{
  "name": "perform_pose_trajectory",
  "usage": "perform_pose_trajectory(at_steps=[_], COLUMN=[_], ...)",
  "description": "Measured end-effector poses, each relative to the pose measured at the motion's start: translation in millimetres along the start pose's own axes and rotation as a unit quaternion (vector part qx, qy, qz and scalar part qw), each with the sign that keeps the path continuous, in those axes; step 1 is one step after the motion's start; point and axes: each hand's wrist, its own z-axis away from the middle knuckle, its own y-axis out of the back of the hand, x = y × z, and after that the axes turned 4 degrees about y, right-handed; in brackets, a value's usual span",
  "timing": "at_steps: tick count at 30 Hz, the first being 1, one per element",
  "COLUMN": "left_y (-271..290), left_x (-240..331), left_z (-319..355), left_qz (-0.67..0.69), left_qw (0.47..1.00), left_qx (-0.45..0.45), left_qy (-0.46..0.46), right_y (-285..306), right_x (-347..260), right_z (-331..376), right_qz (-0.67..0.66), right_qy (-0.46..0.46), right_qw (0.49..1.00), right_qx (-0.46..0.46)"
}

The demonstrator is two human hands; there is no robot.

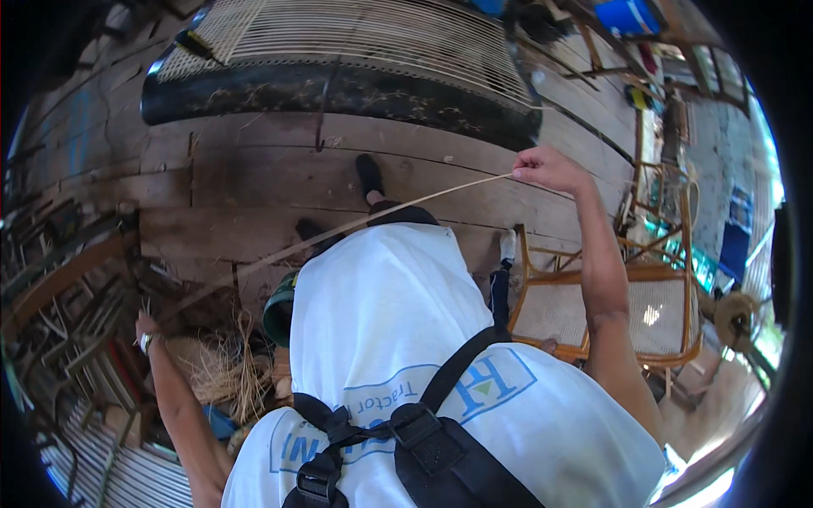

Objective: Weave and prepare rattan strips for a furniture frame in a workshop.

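Note:
A long, thin, pale cane strand (457,188) stretches across in front of my body. My right hand (550,168) pinches its upper end, raised to the right with the arm reaching forward. Low on the left, my left hand (146,326) closes round the other end; its fingers are small and partly blurred. Ahead lies a dark frame (339,97) with rows of pale cane strung (381,38) across it. A tool with a black and yellow handle (196,44) rests on the strung part at its left.
Loose cane strands (246,372) lie in a heap near my left arm, beside a dark green bucket (279,309). Wooden chair frames (76,322) crowd the left. A chair with a woven seat (652,317) stands at my right. A blue container (627,17) is at the far right.

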Motion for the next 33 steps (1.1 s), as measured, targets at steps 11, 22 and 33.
perform_pose_trajectory(at_steps=[11, 22, 33], left_y=[46, 89, 109], left_x=[353, 295, 287], left_z=[223, 187, 197], left_qz=[0.483, 0.443, 0.450], left_qw=[0.660, 0.696, 0.746], left_qx=[-0.218, -0.246, -0.176], left_qy=[-0.532, -0.508, -0.459], right_y=[-165, -74, -20], right_x=[-150, -86, -83], right_z=[-81, -36, -53], right_qz=[0.054, -0.006, -0.187], right_qy=[0.214, 0.160, 0.136], right_qw=[0.974, 0.986, 0.973], right_qx=[0.045, 0.051, -0.002])
